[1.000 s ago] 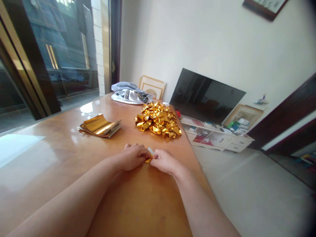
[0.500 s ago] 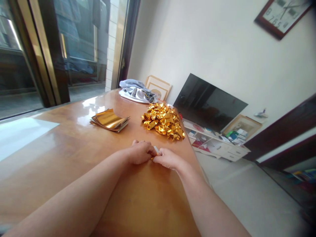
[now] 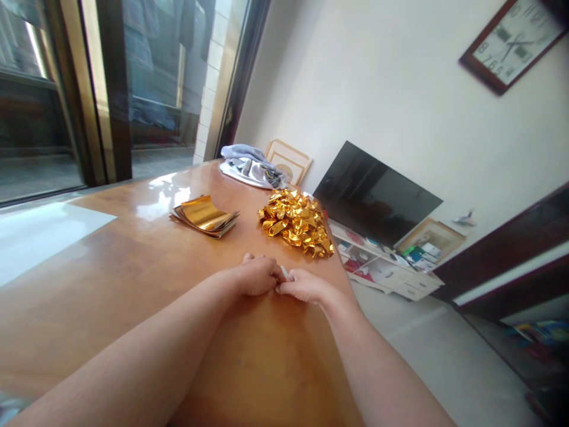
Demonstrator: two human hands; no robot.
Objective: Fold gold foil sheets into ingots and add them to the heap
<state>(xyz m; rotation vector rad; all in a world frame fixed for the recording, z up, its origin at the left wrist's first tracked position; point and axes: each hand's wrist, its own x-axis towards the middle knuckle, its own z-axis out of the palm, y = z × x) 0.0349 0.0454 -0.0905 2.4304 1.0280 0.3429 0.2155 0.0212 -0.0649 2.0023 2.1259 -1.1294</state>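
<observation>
My left hand (image 3: 260,276) and my right hand (image 3: 303,286) meet above the wooden table (image 3: 249,356), fingertips together. Both are closed on a small piece of foil paper, of which a pale edge (image 3: 285,273) shows between them; the rest is hidden by the fingers. Just beyond my hands lies a heap of folded gold foil pieces (image 3: 297,224). To the left of the heap is a stack of flat gold foil sheets (image 3: 204,214), slightly curled.
A pale sheet (image 3: 48,234) lies at the table's left. Grey-blue cloth and a silvery bag (image 3: 251,169) rest at the far end, near leaning frames (image 3: 288,163). The table's right edge runs close to my right forearm.
The camera view has shifted slightly. My hands stay together, and the bit of gold seen below the fingertips before is now hidden.
</observation>
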